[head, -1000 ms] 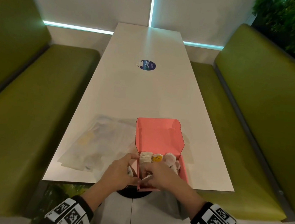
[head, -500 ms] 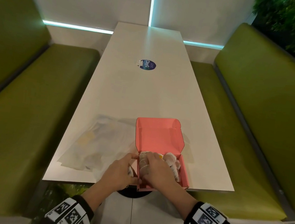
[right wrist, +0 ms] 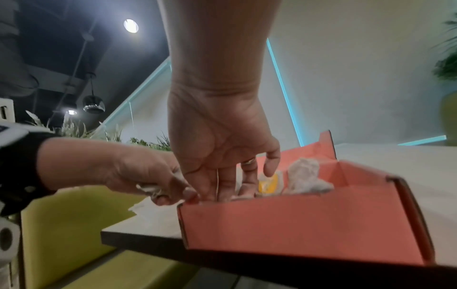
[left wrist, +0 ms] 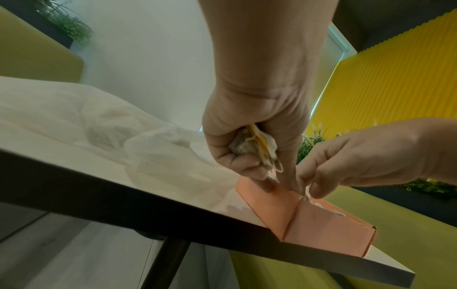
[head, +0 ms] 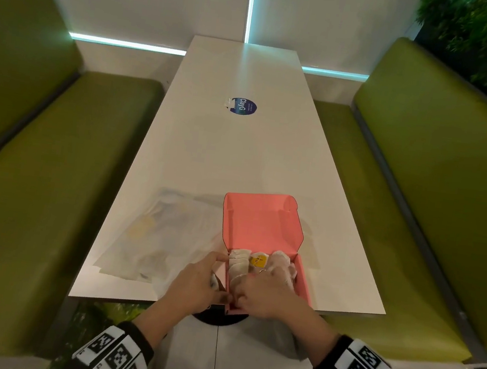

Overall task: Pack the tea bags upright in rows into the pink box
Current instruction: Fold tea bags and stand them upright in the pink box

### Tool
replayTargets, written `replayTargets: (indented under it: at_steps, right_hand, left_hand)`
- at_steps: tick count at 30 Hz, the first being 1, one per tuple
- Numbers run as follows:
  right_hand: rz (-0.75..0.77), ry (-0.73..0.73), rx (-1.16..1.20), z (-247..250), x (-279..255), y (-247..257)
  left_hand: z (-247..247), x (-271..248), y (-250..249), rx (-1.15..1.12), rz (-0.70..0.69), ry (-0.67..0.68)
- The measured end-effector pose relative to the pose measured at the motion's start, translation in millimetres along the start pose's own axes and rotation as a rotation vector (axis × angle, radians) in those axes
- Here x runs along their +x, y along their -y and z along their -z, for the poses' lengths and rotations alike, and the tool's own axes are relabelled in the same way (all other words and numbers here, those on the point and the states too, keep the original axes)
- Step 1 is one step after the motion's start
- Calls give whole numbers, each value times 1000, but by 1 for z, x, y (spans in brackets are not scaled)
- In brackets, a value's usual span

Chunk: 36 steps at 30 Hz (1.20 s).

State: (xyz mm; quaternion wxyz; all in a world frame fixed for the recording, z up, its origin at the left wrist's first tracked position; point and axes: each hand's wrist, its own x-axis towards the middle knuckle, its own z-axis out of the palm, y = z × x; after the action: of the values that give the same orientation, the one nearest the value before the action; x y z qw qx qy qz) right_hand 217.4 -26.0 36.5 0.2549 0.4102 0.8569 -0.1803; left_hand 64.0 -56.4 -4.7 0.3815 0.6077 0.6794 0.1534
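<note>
The pink box [head: 302, 279] lies open at the table's near edge, its lid [head: 262, 223] laid back. Tea bags [head: 238, 263] stand in rows inside, one showing a yellow tag [head: 258, 260]. My left hand [head: 203, 280] rests at the box's near left corner. In the left wrist view it grips a crumpled bunch of tea bags [left wrist: 252, 146] in its palm. My right hand [head: 266, 291] is over the near part of the box. Its straight fingers [right wrist: 222, 181] reach down among the tea bags [right wrist: 306, 179], by a loose string [left wrist: 306, 195] at the corner.
A crumpled clear plastic bag [head: 161, 241] lies on the white table [head: 224, 157] left of the box. A round blue sticker [head: 243, 106] sits farther up. Green benches [head: 38, 174] run along both sides. The box's near corner [left wrist: 284, 237] sits at the table edge.
My right hand reached farther in over the tea bags, then drew back toward the near wall, uncovering the yellow tag. The left hand has stayed at the box's left corner.
</note>
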Motion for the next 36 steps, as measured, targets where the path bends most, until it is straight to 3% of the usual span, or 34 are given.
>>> replayTargets:
  at_steps: [7, 10, 13, 16, 21, 25, 28, 31, 32, 33, 34, 36]
  right_hand:
    - [16, -30, 197, -2, 13, -3]
    - [66, -134, 290, 5, 7, -12]
    - [-3, -245, 324, 8, -2, -32]
    - [-18, -219, 410, 4, -10, -47]
    - [48, -13, 360, -10, -21, -42]
    - [60, -104, 397, -9, -18, -45]
    - [-16, -316, 551, 2, -15, -58]
    - [-264, -871, 872, 15, -19, -63]
    - [-264, -1015, 981, 18, -21, -63]
    - [-227, -1067, 1069, 22, -24, -63]
    - [-165, -1012, 1118, 25, -29, -62]
    - [-68, -661, 1055, 28, -34, -60]
  left_hand:
    - [0, 0, 0, -7, -2, 4]
    - [0, -1, -1, -15, -11, -3]
    - [-1, 0, 0, -11, -10, -10]
    - [-1, 0, 1, -13, -4, -9]
    - [1, 0, -3, 33, 4, -13]
    - [0, -1, -3, 39, 10, -12]
    - [1, -1, -3, 28, -6, -15]
    - [2, -1, -3, 33, -8, -36]
    - [3, -1, -3, 24, -12, -53]
    - [5, -1, -3, 10, -19, -77]
    - [7, -1, -5, -4, -34, -114]
    - [12, -1, -10, -45, -72, -196]
